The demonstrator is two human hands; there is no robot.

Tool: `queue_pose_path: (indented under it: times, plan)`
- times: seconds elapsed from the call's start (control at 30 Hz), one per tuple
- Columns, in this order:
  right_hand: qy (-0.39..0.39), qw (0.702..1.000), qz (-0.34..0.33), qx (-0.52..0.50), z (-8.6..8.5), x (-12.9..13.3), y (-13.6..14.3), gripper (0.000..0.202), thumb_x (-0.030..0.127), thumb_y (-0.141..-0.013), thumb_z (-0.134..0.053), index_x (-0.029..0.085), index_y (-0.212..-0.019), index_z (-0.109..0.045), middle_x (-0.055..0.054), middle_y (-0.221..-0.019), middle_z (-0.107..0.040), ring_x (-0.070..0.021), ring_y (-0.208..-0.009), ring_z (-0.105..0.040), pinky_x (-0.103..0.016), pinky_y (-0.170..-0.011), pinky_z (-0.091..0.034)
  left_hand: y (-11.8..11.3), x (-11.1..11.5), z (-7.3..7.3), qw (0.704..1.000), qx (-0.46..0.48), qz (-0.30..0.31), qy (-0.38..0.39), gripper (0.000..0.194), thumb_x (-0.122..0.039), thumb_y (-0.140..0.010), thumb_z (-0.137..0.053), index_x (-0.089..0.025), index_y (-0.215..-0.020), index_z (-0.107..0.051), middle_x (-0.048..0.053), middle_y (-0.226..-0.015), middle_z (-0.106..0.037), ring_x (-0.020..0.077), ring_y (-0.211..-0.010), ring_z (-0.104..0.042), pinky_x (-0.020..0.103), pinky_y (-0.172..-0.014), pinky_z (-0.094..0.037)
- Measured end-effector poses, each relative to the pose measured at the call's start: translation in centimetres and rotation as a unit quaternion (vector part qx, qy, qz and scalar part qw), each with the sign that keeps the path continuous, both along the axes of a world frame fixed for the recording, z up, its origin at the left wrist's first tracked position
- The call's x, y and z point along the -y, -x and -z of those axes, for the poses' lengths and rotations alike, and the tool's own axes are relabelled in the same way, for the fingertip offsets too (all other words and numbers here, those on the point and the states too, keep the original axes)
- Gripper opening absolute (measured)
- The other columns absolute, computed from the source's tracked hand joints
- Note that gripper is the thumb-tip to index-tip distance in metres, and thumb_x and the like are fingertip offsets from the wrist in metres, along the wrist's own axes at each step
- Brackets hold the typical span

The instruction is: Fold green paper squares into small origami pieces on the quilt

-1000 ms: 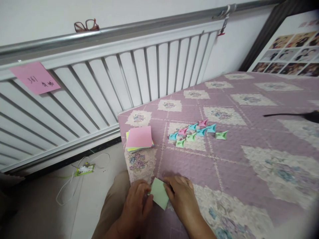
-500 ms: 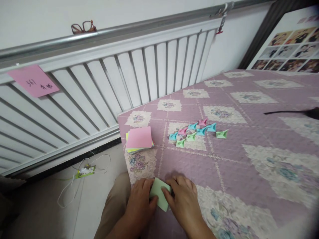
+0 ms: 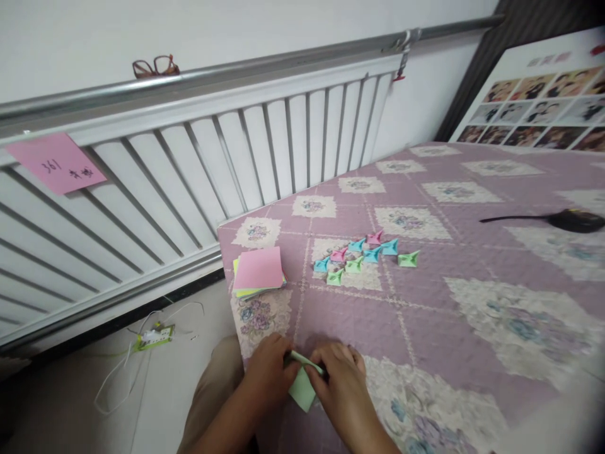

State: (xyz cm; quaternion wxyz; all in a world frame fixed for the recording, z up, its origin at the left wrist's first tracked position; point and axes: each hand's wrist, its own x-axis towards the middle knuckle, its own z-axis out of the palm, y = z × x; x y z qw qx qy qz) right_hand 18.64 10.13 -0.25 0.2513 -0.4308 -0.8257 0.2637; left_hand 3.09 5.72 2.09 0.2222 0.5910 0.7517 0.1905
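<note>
A pale green sheet of paper [image 3: 302, 391] lies near the table's front edge, its far edge curled up toward me. My left hand [image 3: 271, 369] pinches the paper's left side, thumb against the raised edge. On the right side, my right hand [image 3: 338, 375] grips the same edge, with its thumb on top and fingers curled behind. Beyond the hands stand several small folded paper pieces in rows, among them a green one [image 3: 335, 277], a blue one [image 3: 372, 254] and a pink one [image 3: 375, 238]. A stack of square paper [image 3: 258, 269], pink on top, sits at the table's left edge.
A purple floral tablecloth [image 3: 425, 315] covers the table. To the right lies a black object with a thin handle or cord [image 3: 576, 220]. A white radiator [image 3: 278, 145] runs behind, with glasses [image 3: 155, 66] on its pipe. A power strip [image 3: 155, 337] rests on the floor.
The green paper lay flat before; now its far edge is lifted and folded toward me by both hands. The camera view has shifted slightly to the right.
</note>
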Motion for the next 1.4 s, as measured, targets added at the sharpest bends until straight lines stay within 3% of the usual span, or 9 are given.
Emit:
queue_pose_path:
  times: [0.17,0.27,0.37,0.53,0.63,0.7,0.93,1.1,1.4]
  plan:
    - [0.088,0.987,0.013,-0.131,0.2,-0.9,-1.1,0.005,0.028,-0.081,-0.057,0.024,-0.08,-0.057,0.0,-0.076,-0.06,-0.0197,-0.077,-0.057,-0.038,-0.078,-0.042,-0.8,-1.7,-0.2,0.974,0.227,-0.008,0.012,0.007,-0.017,-0.071,-0.052,-0.019,-0.066,-0.047,-0.005,-0.061,-0.044,0.0121,-0.06,-0.043,0.022,-0.055,-0.031]
    - [0.185,0.945,0.046,-0.268,0.1,-2.5,-2.5,0.022,0.038,-0.082,-0.056,0.023,-0.098,-0.056,0.0,-0.078,-0.058,-0.0175,-0.072,-0.058,-0.03,-0.066,-0.047,-1.9,-4.0,0.0,0.93,0.368,-0.004,-0.001,0.006,-0.023,-0.073,-0.052,-0.019,-0.069,-0.049,-0.006,-0.06,-0.046,0.0111,-0.057,-0.044,0.021,-0.054,-0.033]
    - [0.241,0.891,0.091,-0.374,-0.2,-4.7,-4.1,0.035,0.045,-0.079,-0.061,0.023,-0.104,-0.053,0.002,-0.073,-0.056,-0.0157,-0.067,-0.057,-0.027,-0.061,-0.047,-3.7,-7.5,0.1,0.9,0.434,0.0,-0.028,0.01,-0.027,-0.076,-0.054,-0.017,-0.077,-0.055,-0.004,-0.063,-0.052,0.0112,-0.056,-0.047,0.021,-0.053,-0.035]
    - [0.225,0.829,0.15,-0.489,-1.7,-9.7,-6.4,0.05,0.048,-0.068,-0.072,0.024,-0.108,-0.053,-0.002,-0.084,-0.064,-0.0187,-0.078,-0.061,-0.032,-0.072,-0.049,-8.1,-14.4,-0.1,0.836,0.538,-0.017,-0.105,0.023,-0.037,-0.077,-0.059,-0.017,-0.088,-0.059,-0.001,-0.07,-0.06,0.0121,-0.057,-0.052,0.021,-0.054,-0.039]
    - [0.21,0.823,0.166,-0.502,-2.7,-12.9,-7.1,0.044,0.046,-0.072,-0.07,0.023,-0.107,-0.056,-0.004,-0.091,-0.067,-0.0176,-0.076,-0.062,-0.03,-0.07,-0.049,-10.8,-18.0,0.1,0.79,0.6,-0.014,-0.128,0.032,-0.041,-0.075,-0.063,-0.015,-0.092,-0.058,0.001,-0.072,-0.062,0.0127,-0.058,-0.055,0.022,-0.056,-0.041]
    - [0.21,0.82,0.173,-0.504,-2.9,-14.7,-7.4,0.043,0.046,-0.069,-0.072,0.021,-0.102,-0.059,-0.003,-0.086,-0.068,-0.0175,-0.072,-0.062,-0.029,-0.065,-0.048,-12.2,-19.7,0.5,0.776,0.616,-0.025,-0.131,0.034,-0.042,-0.073,-0.065,-0.014,-0.093,-0.059,0.001,-0.071,-0.062,0.0126,-0.058,-0.055,0.021,-0.055,-0.041]
    - [0.216,0.824,0.213,-0.478,-1.5,-16.6,-8.4,0.033,0.047,-0.07,-0.07,0.017,-0.083,-0.064,0.0,-0.071,-0.065,-0.015,-0.064,-0.055,-0.025,-0.06,-0.043,-13.6,-22.0,1.7,0.791,0.599,-0.002,-0.125,0.028,-0.035,-0.075,-0.064,-0.016,-0.094,-0.057,0.002,-0.08,-0.064,0.0154,-0.071,-0.059,0.023,-0.063,-0.045]
    - [0.152,0.874,0.214,-0.409,-0.9,-16.3,-9.6,0.027,0.045,-0.078,-0.062,0.018,-0.082,-0.062,0.0,-0.071,-0.06,-0.0148,-0.066,-0.052,-0.025,-0.062,-0.041,-13.9,-21.8,1.8,0.814,0.549,0.001,-0.192,0.037,-0.027,-0.075,-0.064,-0.019,-0.109,-0.051,0.007,-0.1,-0.062,0.0181,-0.088,-0.06,0.029,-0.077,-0.047]
    - [0.078,0.921,0.209,-0.32,-1.5,-15.8,-10.9,0.018,0.036,-0.085,-0.054,0.019,-0.079,-0.058,0.001,-0.072,-0.053,-0.0153,-0.07,-0.051,-0.025,-0.064,-0.041,-14.2,-21.2,2.5,0.851,0.436,0.061,-0.286,0.007,-0.019,-0.079,-0.056,-0.02,-0.085,-0.053,0.006,-0.099,-0.061,0.0201,-0.097,-0.058,0.033,-0.086,-0.045]
